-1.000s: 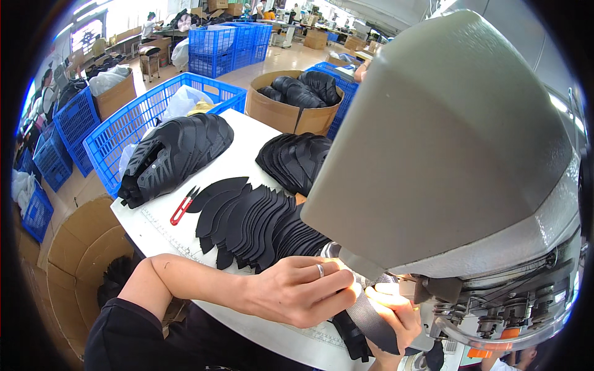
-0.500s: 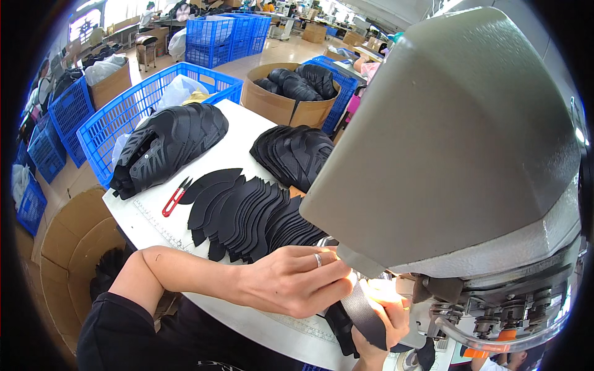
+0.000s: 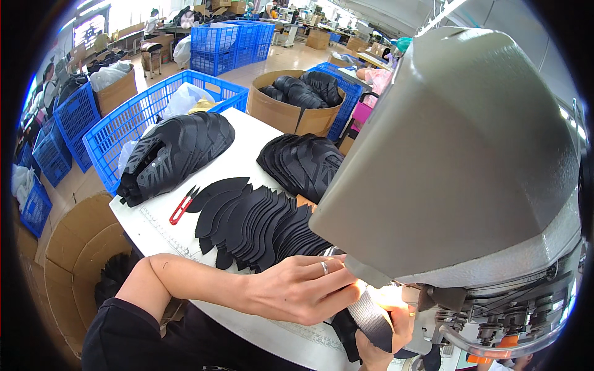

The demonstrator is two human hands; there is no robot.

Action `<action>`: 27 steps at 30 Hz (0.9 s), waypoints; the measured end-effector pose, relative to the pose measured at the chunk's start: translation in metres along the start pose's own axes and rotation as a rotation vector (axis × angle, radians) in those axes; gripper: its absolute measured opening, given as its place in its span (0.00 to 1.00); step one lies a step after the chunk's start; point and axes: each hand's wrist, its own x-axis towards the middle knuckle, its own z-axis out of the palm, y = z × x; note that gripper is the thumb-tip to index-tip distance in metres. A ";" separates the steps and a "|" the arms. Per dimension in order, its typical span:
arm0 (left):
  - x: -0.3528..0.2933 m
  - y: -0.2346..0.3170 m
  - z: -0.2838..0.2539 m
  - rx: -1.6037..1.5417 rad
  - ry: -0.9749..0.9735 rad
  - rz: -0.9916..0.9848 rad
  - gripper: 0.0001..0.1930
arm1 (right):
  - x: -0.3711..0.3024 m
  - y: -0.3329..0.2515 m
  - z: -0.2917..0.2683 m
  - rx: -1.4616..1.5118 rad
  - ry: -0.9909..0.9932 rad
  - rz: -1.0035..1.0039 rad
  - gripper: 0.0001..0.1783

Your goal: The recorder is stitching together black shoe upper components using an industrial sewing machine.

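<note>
Grey strip (image 3: 372,318), at five o'clock by the machine head's (image 3: 445,167) lower tip, had barely shifted from a second earlier, your left hand (image 3: 300,290) curled nearly closed on its upper end and your right hand (image 3: 401,318) gripping its side, so the work stayed put.

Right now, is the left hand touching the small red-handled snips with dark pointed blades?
Apart. The head view shows white tabletop and overlapping black curved flat pieces between the left hand and the red-handled snips.
</note>
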 end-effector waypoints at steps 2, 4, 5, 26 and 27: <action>-0.002 0.001 -0.001 0.017 -0.009 -0.003 0.10 | 0.000 -0.007 -0.001 0.059 0.009 0.076 0.20; -0.001 0.001 -0.002 0.032 -0.016 -0.006 0.10 | 0.005 -0.014 -0.006 0.116 0.017 0.151 0.21; 0.002 0.001 -0.004 0.030 -0.051 -0.001 0.11 | 0.007 -0.015 -0.009 0.111 -0.004 0.130 0.22; 0.001 -0.001 -0.007 0.013 -0.090 0.051 0.12 | 0.014 -0.024 -0.005 -0.010 0.036 0.019 0.25; 0.000 -0.001 -0.008 0.031 -0.095 0.056 0.12 | 0.014 -0.026 -0.004 -0.004 0.040 0.022 0.25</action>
